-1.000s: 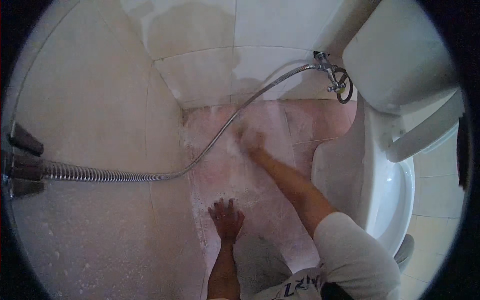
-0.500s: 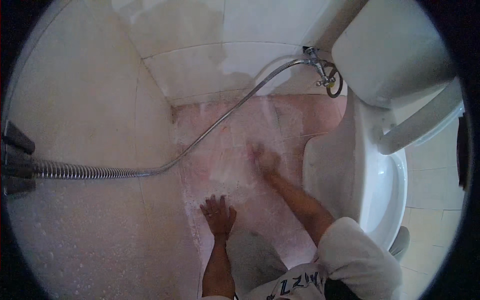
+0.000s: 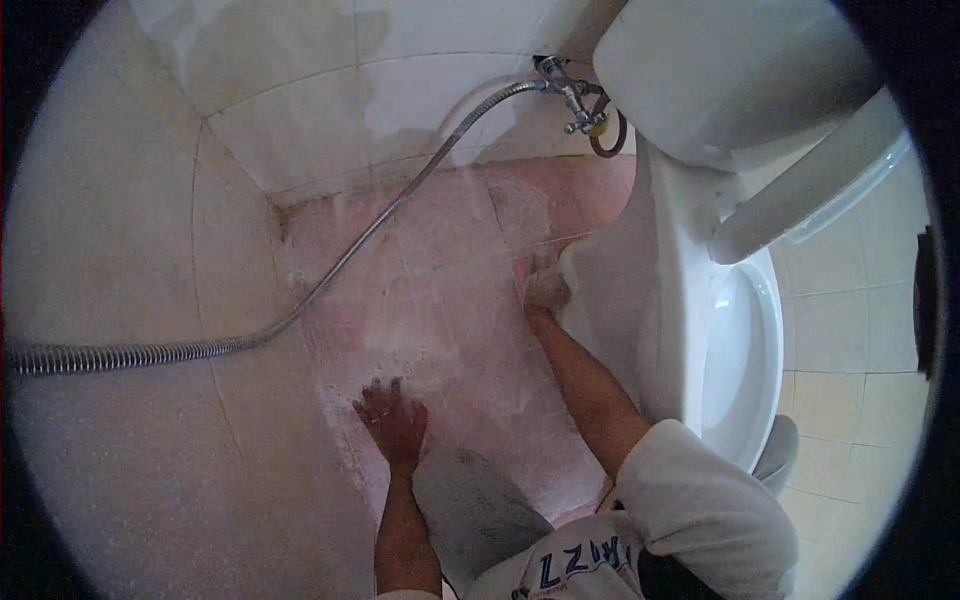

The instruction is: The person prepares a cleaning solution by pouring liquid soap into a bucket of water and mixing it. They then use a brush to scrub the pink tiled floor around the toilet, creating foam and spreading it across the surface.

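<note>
My left hand (image 3: 395,425) lies flat on the wet pink floor (image 3: 450,220), fingers spread, holding nothing. Farther forward and to the right, my right hand (image 3: 545,290) is closed low over the floor, right beside the foot of the white toilet (image 3: 625,290). A small pink thing (image 3: 520,268) shows at the left edge of its fingers; most of it is covered, so its kind cannot be made out. Whitish suds (image 3: 400,350) spread over the floor just ahead of my left hand.
A metal shower hose (image 3: 340,270) runs from the wall valve (image 3: 570,95) across the floor to the left. Tiled walls stand at the left (image 3: 110,250) and back (image 3: 430,100). The toilet's raised seat (image 3: 790,190) and cistern (image 3: 740,80) rise on the right.
My right hand has moved right, up against the toilet's foot. My left hand keeps its place on the floor. The whole view has shifted, with the hose and toilet now farther left.
</note>
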`<move>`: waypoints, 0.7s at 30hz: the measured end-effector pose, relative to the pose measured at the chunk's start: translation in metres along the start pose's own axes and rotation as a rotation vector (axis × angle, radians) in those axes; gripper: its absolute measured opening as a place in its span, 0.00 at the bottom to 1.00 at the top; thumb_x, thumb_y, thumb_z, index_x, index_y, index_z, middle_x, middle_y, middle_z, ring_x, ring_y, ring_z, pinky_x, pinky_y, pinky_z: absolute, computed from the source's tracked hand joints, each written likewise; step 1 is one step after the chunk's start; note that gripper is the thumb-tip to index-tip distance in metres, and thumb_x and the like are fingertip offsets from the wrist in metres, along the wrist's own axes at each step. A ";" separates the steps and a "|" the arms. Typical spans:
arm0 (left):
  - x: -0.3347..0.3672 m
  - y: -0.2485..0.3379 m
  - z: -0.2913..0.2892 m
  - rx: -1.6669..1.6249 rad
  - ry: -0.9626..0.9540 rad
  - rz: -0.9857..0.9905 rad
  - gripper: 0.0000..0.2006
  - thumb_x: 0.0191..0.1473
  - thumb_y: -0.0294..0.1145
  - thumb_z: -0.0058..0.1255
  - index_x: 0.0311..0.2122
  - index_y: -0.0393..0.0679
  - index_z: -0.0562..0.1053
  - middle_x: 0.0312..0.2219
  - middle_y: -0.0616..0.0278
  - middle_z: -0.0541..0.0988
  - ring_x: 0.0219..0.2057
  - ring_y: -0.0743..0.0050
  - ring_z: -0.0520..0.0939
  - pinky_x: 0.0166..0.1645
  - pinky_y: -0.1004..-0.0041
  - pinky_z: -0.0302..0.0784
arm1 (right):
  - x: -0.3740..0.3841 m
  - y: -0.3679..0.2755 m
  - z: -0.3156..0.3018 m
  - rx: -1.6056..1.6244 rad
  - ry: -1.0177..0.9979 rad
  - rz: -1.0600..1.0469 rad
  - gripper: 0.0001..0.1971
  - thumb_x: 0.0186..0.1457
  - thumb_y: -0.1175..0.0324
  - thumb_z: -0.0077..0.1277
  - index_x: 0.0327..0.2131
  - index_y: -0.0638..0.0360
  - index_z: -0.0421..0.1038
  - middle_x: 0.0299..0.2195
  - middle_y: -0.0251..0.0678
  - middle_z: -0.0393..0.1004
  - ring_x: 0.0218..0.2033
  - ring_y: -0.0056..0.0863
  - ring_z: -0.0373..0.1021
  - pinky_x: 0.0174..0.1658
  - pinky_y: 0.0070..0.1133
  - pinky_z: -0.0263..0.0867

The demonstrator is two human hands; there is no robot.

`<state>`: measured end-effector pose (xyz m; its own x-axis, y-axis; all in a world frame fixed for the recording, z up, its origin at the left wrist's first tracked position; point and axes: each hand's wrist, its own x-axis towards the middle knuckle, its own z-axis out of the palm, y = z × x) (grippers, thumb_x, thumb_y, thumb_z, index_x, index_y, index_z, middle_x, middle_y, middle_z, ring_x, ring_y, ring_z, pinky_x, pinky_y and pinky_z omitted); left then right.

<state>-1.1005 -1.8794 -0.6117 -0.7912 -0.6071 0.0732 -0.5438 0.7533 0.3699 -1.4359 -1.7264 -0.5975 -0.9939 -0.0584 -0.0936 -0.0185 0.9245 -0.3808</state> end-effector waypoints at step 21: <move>-0.007 -0.018 0.001 0.092 -0.038 -0.044 0.28 0.52 0.39 0.49 0.59 0.41 0.63 0.59 0.45 0.62 0.62 0.41 0.58 0.67 0.43 0.40 | -0.201 -0.061 0.080 -0.019 -0.479 -0.704 0.22 0.57 0.50 0.45 0.43 0.58 0.73 0.36 0.48 0.77 0.37 0.47 0.73 0.39 0.43 0.66</move>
<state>-1.0855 -1.8886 -0.6200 -0.7750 -0.6315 0.0230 -0.6004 0.7472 0.2850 -1.2268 -1.8014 -0.6289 -0.5967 -0.7713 -0.2214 -0.6212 0.6187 -0.4809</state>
